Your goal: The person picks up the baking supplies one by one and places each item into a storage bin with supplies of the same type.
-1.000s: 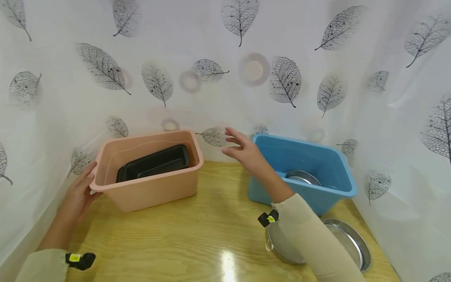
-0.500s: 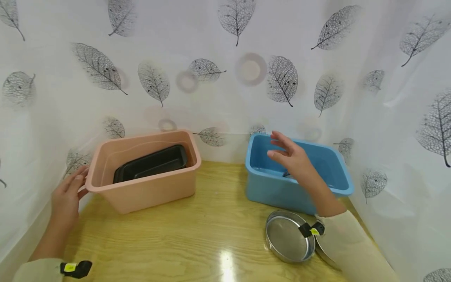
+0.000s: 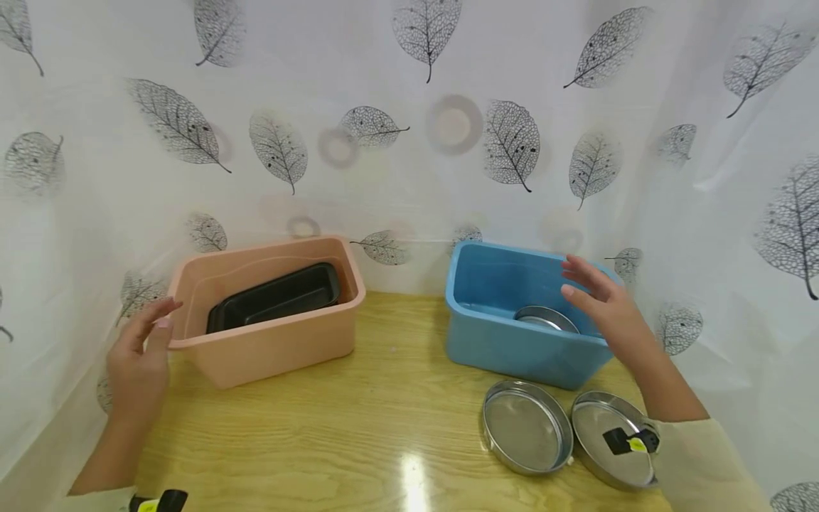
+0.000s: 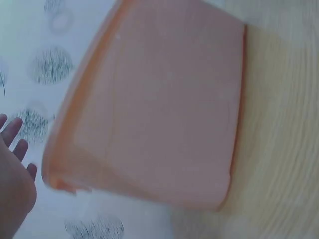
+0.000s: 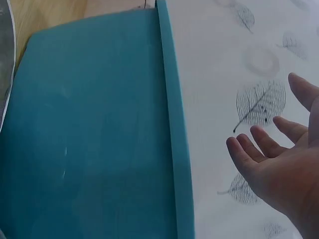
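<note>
Left hand (image 3: 140, 361) and right hand (image 3: 604, 309) well apart, neither gripping anything.
Left hand just beside left end of pink bin (image 3: 275, 348), fingers loosely bent; dark rectangular bakeware (image 3: 284, 297) lies at an angle inside. Right hand raised at right end of blue bin (image 3: 512, 350), fingers loose; metal pan (image 3: 544, 313) inside, partly hidden by front wall. Two round metal pans (image 3: 527, 427) (image 3: 593, 432) side by side on wood desk (image 3: 320, 441), near side of blue bin. Leaf-print sheet (image 3: 397, 185) behind.
</note>
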### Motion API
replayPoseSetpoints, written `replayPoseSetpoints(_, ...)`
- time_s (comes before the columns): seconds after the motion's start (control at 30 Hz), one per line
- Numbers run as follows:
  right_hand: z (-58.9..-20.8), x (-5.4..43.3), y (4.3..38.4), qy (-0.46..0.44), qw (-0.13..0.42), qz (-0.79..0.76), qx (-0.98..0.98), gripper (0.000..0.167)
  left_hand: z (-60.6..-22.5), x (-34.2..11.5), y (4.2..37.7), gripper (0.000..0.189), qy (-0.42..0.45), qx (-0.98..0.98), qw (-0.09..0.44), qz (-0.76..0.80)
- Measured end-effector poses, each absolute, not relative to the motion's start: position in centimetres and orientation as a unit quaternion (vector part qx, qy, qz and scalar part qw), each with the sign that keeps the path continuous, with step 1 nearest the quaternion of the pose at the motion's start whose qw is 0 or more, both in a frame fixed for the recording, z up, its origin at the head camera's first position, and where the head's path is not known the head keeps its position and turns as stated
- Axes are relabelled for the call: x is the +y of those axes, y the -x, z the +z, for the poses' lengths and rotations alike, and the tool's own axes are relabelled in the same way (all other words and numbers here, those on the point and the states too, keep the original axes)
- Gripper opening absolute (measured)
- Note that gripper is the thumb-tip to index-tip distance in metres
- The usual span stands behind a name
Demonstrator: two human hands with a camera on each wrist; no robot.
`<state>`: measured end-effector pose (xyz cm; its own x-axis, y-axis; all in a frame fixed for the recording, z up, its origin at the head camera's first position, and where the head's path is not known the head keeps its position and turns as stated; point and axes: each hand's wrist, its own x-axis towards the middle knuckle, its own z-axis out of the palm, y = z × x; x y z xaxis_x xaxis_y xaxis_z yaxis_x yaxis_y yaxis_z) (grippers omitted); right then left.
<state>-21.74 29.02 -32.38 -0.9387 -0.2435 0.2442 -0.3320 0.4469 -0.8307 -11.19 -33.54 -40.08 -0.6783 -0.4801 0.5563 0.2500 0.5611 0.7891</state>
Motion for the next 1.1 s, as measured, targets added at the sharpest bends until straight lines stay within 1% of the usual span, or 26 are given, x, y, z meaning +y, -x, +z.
replayPoseSetpoints(0.1, -32.8, 30.5, 21.5, -0.160, 0.054, 0.491, -0.855, 0.058, -39.7, -31.4, 11.3, 0.032, -0.016, -0.782, 0.406, -0.473)
replayPoseSetpoints(0.17, -33.1, 31.6, 21.3, -0.155, 0.064, 0.479, -0.861, 0.058, -39.5, -29.9, 11.6, 0.031, 0.020, -0.769, 0.399, -0.499)
replayPoseSetpoints(0.3, -33.9, 33.9, 20.9, -0.138, 0.079, 0.451, -0.878, 0.057, -39.8, -26.9, 12.2, 0.034, 0.089, -0.756, 0.355, -0.543)
replayPoseSetpoints(0.43, -34.8, 36.0, 20.6, -0.111, 0.082, 0.431, -0.892, 0.058, -40.6, -24.2, 12.8, 0.036, 0.135, -0.753, 0.291, -0.574)
replayPoseSetpoints(0.63, -36.6, 38.2, 20.3, -0.069, 0.085, 0.436, -0.893, 0.063, -42.8, -20.4, 13.9, 0.036, 0.137, -0.783, 0.194, -0.575)
replayPoseSetpoints(0.83, -37.9, 39.5, 20.2, -0.055, 0.077, 0.449, -0.889, 0.064, -45.2, -16.7, 15.2, 0.035, 0.161, -0.772, 0.145, -0.597)
replayPoseSetpoints(0.93, -38.6, 40.3, 20.4, -0.059, 0.082, 0.449, -0.888, 0.063, -46.2, -15.0, 15.6, 0.035, 0.161, -0.771, 0.121, -0.603)
replayPoseSetpoints(1.1, -40.0, 41.3, 20.9, -0.087, 0.083, 0.533, -0.837, 0.062, -47.4, -12.4, 16.2, 0.036, 0.147, -0.766, 0.059, -0.623)
